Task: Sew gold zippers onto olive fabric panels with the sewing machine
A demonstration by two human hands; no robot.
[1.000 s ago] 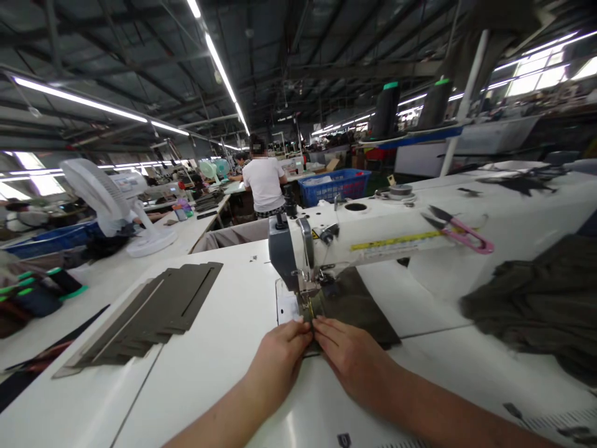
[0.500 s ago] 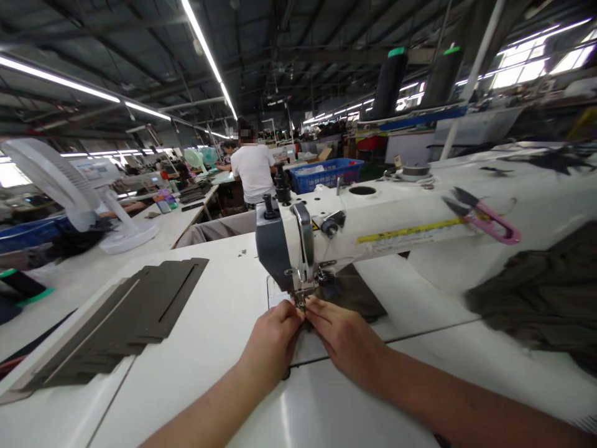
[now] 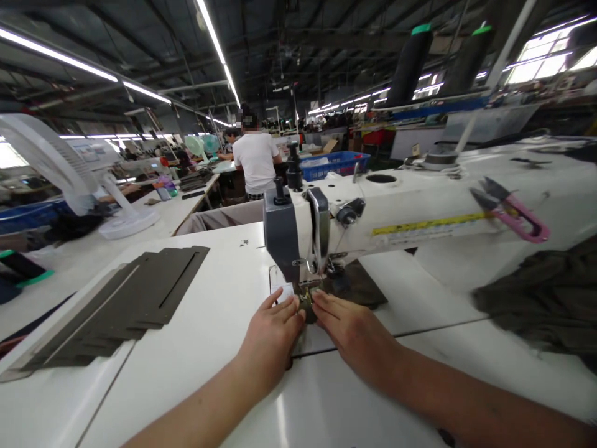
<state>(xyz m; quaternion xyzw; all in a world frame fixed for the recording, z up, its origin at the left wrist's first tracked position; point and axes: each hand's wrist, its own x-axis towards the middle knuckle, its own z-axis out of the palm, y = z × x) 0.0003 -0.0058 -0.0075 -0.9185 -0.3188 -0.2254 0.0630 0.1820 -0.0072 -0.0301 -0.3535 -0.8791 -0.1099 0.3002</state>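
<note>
A small piece of dark olive fabric (image 3: 306,311) lies under the needle area of a white and grey sewing machine (image 3: 282,233). My left hand (image 3: 273,326) rests at its left edge, fingers stretched and one finger lifted apart from the others. From the right, my right hand (image 3: 349,320) has its fingers pressed together on the fabric, close to the presser foot; its fingertips partly hide the cloth. A larger olive fabric panel (image 3: 366,286) lies behind the needle, under the machine arm. Beside the left fingertips is a small white plate (image 3: 282,291).
Stacked dark olive panels (image 3: 153,280) lie on the left of the white table (image 3: 224,292). Pink-handled thread snips (image 3: 525,218) rest against the machine arm. Crumpled olive cloth (image 3: 536,298) is at right. A white fan (image 3: 128,218) and a person in a white shirt (image 3: 255,163) are beyond.
My left hand's fingers have spread from a tighter pinch, with one finger lifted. The fingertips have moved apart, showing more fabric between them. The camera view has shifted slightly.
</note>
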